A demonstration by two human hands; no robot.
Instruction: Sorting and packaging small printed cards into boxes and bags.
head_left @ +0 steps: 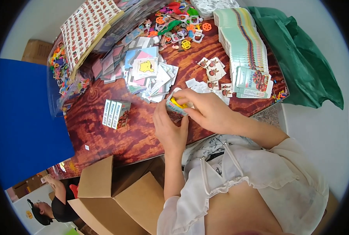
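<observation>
My left hand (pixel 169 131) is wrapped round a small printed carton (pixel 175 109) above the table's near edge. At its open top, my right hand (pixel 211 111) has its thumb and fingers closed on a small yellow piece (pixel 178 103); its exact kind is partly hidden by the fingers. Just beyond the hands lies a spread pile of square cards (pixel 157 80), one with a yellow cartoon figure on top. Small stickers (pixel 213 73) with brown figures lie to the right. Three closed cartons (pixel 115 114) stand side by side to the left.
A long row of flat folded cartons (pixel 243 43) lines the right, beside a green bag (pixel 300 58). Colourful plastic trinkets (pixel 182 25) lie at the back. A tub of small pieces (pixel 61 74) stands left, and an open cardboard box (pixel 98 178) below. Another person (pixel 59 199) is at lower left.
</observation>
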